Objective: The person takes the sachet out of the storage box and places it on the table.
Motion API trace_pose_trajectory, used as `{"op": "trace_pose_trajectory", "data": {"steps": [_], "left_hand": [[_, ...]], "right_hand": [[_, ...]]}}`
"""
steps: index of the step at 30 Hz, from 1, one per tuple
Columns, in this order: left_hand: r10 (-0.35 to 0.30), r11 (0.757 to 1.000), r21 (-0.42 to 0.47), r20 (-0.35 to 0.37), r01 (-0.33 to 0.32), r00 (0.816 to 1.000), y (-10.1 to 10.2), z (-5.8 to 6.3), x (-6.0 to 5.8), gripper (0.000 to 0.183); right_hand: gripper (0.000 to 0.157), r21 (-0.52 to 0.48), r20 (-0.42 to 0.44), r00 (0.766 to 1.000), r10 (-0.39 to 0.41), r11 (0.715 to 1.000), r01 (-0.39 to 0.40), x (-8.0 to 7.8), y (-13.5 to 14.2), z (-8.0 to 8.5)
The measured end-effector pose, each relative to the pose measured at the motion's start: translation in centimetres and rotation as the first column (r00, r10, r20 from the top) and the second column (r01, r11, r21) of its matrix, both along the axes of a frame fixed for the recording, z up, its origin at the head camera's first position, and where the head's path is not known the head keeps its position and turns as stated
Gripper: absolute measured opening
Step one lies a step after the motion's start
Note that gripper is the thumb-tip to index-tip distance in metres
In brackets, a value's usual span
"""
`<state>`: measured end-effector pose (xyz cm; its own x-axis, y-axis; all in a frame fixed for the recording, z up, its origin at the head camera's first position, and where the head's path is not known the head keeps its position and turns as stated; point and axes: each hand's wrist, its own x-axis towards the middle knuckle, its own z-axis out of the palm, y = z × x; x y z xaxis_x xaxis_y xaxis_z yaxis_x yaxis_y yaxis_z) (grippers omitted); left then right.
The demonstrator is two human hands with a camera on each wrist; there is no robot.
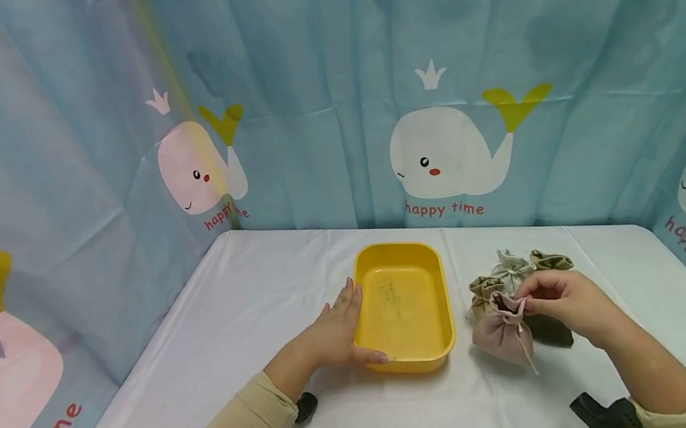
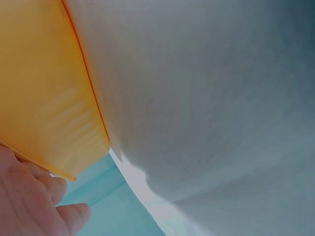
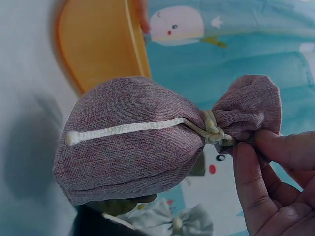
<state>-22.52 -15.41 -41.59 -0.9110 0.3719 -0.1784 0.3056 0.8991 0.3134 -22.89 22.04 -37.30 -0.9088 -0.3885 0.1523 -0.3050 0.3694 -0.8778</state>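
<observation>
My right hand [image 1: 569,304] pinches the gathered neck of a dusty-pink drawstring pouch [image 1: 501,337] between thumb and fingers. In the right wrist view the pouch [image 3: 133,142] looks full and rounded, its pale cord knotted round the neck. It appears lifted off the cloth. Behind it stand several more pouches: an olive-brown one [image 1: 485,288], a pale grey-green one [image 1: 511,268] and a dark green one [image 1: 553,331], partly hidden. My left hand [image 1: 337,334] rests with extended fingers against the left side of a yellow plastic tray [image 1: 439,304], thumb at its near rim.
A white cloth [image 1: 245,285] covers the table. Blue curtains [image 1: 315,135] printed with whales rise along its back and sides. Black wrist-camera mounts [image 1: 604,414] stick out near both forearms. The tray stands left of the pouches.
</observation>
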Motion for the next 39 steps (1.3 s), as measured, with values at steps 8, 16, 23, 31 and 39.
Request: {"op": "trace_pose_trajectory", "data": {"steps": [8,16,23,31,39], "left_hand": [[-0.002,1.0,0.007,-0.004,0.002,1.0,-0.1,-0.1,0.0,0.133],[0.009,1.0,-0.002,0.003,-0.009,1.0,0.0,-0.2,-0.1,0.133],[0.006,1.0,0.004,-0.001,-0.006,1.0,0.0,-0.1,-0.1,0.133],[-0.005,1.0,-0.001,-0.022,0.005,1.0,0.0,-0.4,-0.1,0.133],[-0.007,1.0,0.005,-0.029,0.007,1.0,0.0,-0.5,-0.1,0.132]], "right_hand": [[0.013,0.052,0.094,0.993,-0.067,0.997,0.062,-0.9,0.7,-1.8],[0.011,0.076,0.116,0.989,-0.092,0.994,0.083,-1.2,0.9,-2.5],[0.009,0.166,0.135,0.978,-0.16,0.977,0.137,-1.6,0.7,-3.1],[0.009,0.186,0.131,0.979,-0.153,0.974,0.128,-1.4,0.6,-3.3],[0.02,0.246,0.086,0.991,-0.099,0.966,0.076,-1.1,0.9,-2.8]]}}
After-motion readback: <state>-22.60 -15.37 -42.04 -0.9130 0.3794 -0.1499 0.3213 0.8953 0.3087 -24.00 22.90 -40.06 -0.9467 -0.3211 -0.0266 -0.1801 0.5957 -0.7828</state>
